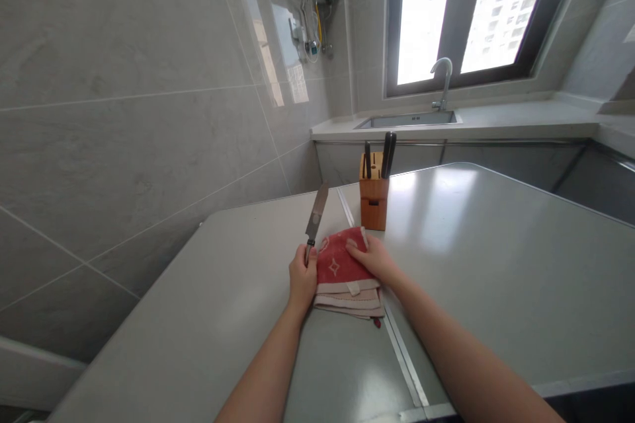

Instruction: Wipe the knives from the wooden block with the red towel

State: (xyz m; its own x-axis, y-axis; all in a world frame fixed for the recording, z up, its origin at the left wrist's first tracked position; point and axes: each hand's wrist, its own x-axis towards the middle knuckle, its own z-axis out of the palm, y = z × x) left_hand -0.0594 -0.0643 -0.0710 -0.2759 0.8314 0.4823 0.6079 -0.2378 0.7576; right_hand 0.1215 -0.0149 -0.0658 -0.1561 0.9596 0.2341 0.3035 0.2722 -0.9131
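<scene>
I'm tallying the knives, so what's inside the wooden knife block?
Black handles rise from the top of the wooden knife block: one at left, at least one more at right. Any blades below are covered by wood.

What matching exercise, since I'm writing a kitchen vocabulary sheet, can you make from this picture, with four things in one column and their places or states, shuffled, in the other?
Things
1. Knife
2. Tap
3. Cloth
4. Block

Places and states
A. Red and pale, touched by the right hand
B. Standing on the table, black handles sticking up from it
C. Held in the left hand
D. At the sink, in front of the window

Pairs: 1-C, 2-D, 3-A, 4-B
</scene>
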